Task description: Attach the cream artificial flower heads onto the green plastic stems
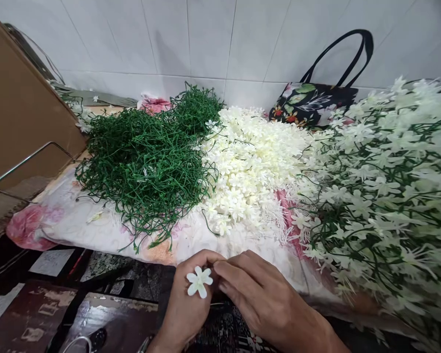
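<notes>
Both of my hands meet at the bottom centre, near the front edge of the cloth-covered table. My left hand (191,304) is closed, and a white five-petal flower (199,282) shows against its back near the thumb side. The fingers of my right hand (257,289) are pinched together against my left fingertips; what lies between them is hidden. Beyond my hands a heap of green plastic stems (147,157) lies to the left. Beside it is a pile of loose white petals (253,157).
Assembled white flowers on green stems (382,196) crowd the right side. A floral black bag (312,105) leans on the tiled wall (206,39). At the left stand a cardboard box (25,98) and a metal wire frame (22,164). Dark drawers (110,318) show below.
</notes>
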Available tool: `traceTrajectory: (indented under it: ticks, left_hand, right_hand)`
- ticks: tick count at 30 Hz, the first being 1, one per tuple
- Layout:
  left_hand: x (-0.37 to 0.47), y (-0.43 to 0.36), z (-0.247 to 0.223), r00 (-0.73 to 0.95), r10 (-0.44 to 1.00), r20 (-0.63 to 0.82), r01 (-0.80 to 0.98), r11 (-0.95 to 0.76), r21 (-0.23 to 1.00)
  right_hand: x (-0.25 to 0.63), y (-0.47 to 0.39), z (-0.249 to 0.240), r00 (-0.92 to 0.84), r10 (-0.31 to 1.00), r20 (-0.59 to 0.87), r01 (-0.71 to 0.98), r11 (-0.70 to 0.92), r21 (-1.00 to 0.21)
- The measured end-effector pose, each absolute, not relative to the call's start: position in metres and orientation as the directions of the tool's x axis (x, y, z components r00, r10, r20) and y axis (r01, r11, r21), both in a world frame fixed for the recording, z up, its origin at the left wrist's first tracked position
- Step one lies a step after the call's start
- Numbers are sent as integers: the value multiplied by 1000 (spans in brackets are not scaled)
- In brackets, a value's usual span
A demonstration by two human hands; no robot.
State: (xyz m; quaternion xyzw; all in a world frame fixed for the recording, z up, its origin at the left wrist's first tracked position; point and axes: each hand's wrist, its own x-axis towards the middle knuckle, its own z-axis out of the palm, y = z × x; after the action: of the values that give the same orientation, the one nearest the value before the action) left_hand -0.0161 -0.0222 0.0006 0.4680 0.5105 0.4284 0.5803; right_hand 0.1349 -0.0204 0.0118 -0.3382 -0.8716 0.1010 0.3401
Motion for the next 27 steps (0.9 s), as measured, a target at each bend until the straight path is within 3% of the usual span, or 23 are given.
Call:
traceTrajectory:
  ticks: [3,6,14,27]
  left_hand:
    - [-21,-18,-8,-20,986,-163,-85,161,983]
    - [-24,-11,-13,-92,987,-128,-96,120,988]
    - [-19,-3,-18,-107,994,-19,5,20,1000]
    - [3,0,-1,-45,987,153,255,-137,957]
  right_hand:
    - [146,-16,7,-425,716,553,588,683,-433]
    - [153,-6,1,-346,757,554,735,586,-342]
    - [135,20,-7,-430,764,481,822,551,-141]
    - [143,3,-9,-253,716,651,727,585,-361]
